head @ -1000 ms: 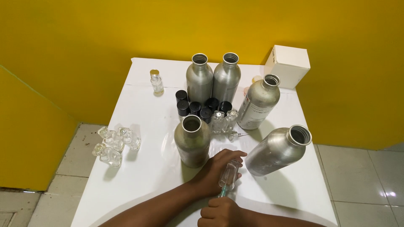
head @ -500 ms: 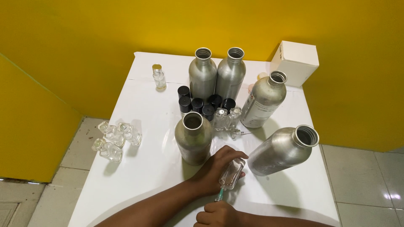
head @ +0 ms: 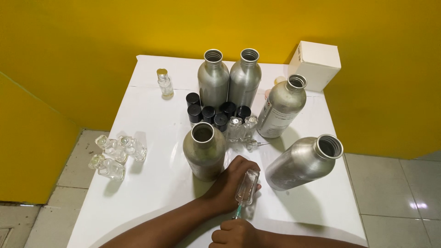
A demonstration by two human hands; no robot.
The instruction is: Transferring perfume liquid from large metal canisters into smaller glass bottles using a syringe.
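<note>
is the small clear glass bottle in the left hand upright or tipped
Tipped: the small clear glass bottle slants in the left hand, its lower end meeting the green-tipped syringe.

Yellow walls (head: pixel 115 32) close in the scene, a glossy painted surface that meets in a corner behind the far right of the worktop (head: pixel 151 183). A lower yellow panel (head: pixel 27 147) juts out along the left side. The worktop is white and smooth, and it reflects soft light from above. Pale grey floor tiles (head: pixel 395 193) with dark grout lines show at the right and at the lower left; a bright glint sits on the right-hand tiles.
</note>
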